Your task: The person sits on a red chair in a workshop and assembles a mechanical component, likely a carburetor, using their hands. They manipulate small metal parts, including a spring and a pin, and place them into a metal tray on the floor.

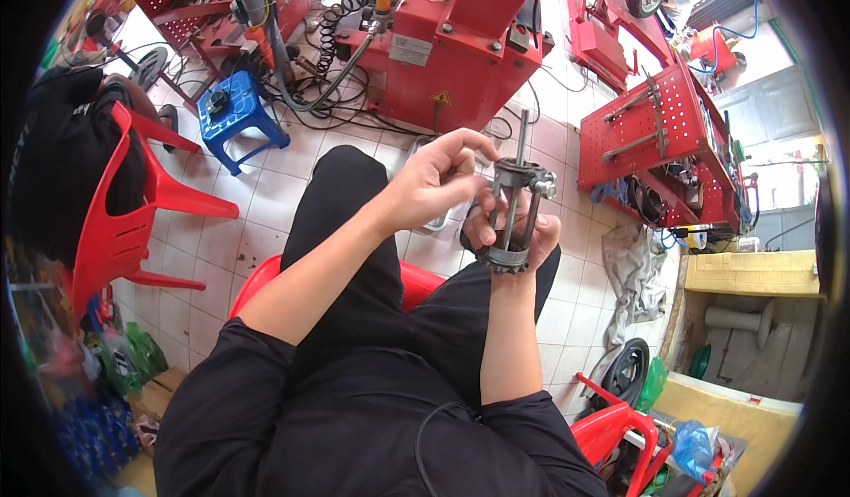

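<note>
A dark metal cage-like part point(510, 251) stands nearly upright above my lap. Its upper and lower rings are joined by rods; a long thin rod rises from its top, and a shiny bolt-like fitting sticks out on the right. Behind it, my right hand point(544, 228) wraps round the rods, thumb on the right and fingers on the left. My left hand point(429, 185) comes in from the left with bent fingers. Its index fingertip reaches the upper ring, while the other fingers curl beside the rods; anything pinched there is hidden. A metal tray point(436, 224) shows partly below the hands.
Ahead stands a red machine point(452, 77) with hoses and cables. A blue stool point(237, 112) and a red chair point(146, 178) with a seated person are at left. At right are a red perforated workbench point(637, 134), a grey cloth point(633, 267) and a black tyre point(627, 369).
</note>
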A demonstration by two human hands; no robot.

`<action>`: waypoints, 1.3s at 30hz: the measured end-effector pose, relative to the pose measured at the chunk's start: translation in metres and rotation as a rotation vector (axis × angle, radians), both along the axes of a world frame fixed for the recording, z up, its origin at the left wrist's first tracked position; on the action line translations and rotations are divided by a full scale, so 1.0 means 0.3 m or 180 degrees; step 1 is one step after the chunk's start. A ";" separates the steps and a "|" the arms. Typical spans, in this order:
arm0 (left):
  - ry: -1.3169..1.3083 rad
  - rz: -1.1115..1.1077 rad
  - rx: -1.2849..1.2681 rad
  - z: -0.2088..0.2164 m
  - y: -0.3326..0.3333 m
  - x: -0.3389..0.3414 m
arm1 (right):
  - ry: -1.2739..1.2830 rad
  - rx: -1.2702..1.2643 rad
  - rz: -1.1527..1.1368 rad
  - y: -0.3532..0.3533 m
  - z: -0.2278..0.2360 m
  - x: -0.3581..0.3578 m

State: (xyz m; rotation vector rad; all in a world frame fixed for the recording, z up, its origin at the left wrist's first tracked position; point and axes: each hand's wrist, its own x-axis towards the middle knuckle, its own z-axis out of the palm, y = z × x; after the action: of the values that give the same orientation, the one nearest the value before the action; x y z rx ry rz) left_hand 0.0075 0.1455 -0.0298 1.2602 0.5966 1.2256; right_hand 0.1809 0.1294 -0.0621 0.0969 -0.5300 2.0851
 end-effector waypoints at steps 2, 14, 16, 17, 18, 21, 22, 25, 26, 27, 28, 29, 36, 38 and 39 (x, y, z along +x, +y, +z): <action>0.0601 -0.0172 0.0238 0.040 0.017 -0.041 | -0.0055 -0.0096 0.0010 -0.015 -0.009 0.013; -0.1170 -0.0049 -0.1685 -0.133 -0.056 0.067 | -0.3146 0.0141 -0.0778 -0.013 0.189 0.028; -0.1845 -0.0196 -0.2104 -0.159 -0.053 0.087 | -0.3126 0.0087 -0.0571 0.009 0.198 0.027; -0.1847 -0.0279 -0.2008 -0.155 -0.056 0.090 | -0.3132 -0.0046 -0.0674 0.008 0.201 0.017; -0.1955 -0.0359 -0.2064 -0.163 -0.060 0.096 | -0.3120 -0.0082 -0.0637 0.008 0.203 0.021; -0.2164 -0.0519 -0.2182 -0.173 -0.064 0.099 | -0.3030 -0.0118 -0.0488 0.020 0.205 0.036; -0.2170 -0.0534 -0.2223 -0.166 -0.069 0.100 | -0.3011 -0.0124 -0.0478 0.022 0.203 0.039; -0.2123 -0.0539 -0.2220 -0.161 -0.070 0.098 | -0.2985 -0.0108 -0.0436 0.026 0.200 0.039; -0.2099 -0.0535 -0.2197 -0.162 -0.069 0.098 | -0.2998 -0.0083 -0.0418 0.028 0.199 0.038; -0.2109 -0.0450 -0.2199 -0.165 -0.069 0.099 | -0.3012 -0.0059 -0.0399 0.029 0.199 0.037; -0.2121 -0.0366 -0.2204 -0.167 -0.069 0.102 | -0.3006 -0.0050 -0.0382 0.028 0.202 0.035; -0.2133 -0.0281 -0.2209 -0.167 -0.070 0.104 | -0.3000 -0.0041 -0.0365 0.028 0.205 0.033; -0.1712 0.0083 -0.2010 -0.174 -0.070 0.114 | -0.3264 -0.0101 -0.0468 0.020 0.204 0.040; -0.1479 0.0269 -0.1910 -0.191 -0.068 0.119 | -0.3420 -0.0058 -0.0527 0.017 0.197 0.041; -0.1405 0.0240 -0.1819 -0.206 -0.065 0.116 | -0.3498 -0.0036 -0.0557 0.016 0.195 0.041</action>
State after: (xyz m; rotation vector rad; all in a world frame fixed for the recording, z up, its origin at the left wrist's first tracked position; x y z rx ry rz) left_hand 0.0424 0.1259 -0.0917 0.4744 0.6099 1.2279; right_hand 0.1932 0.1342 -0.0035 -1.1120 -1.1084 1.8203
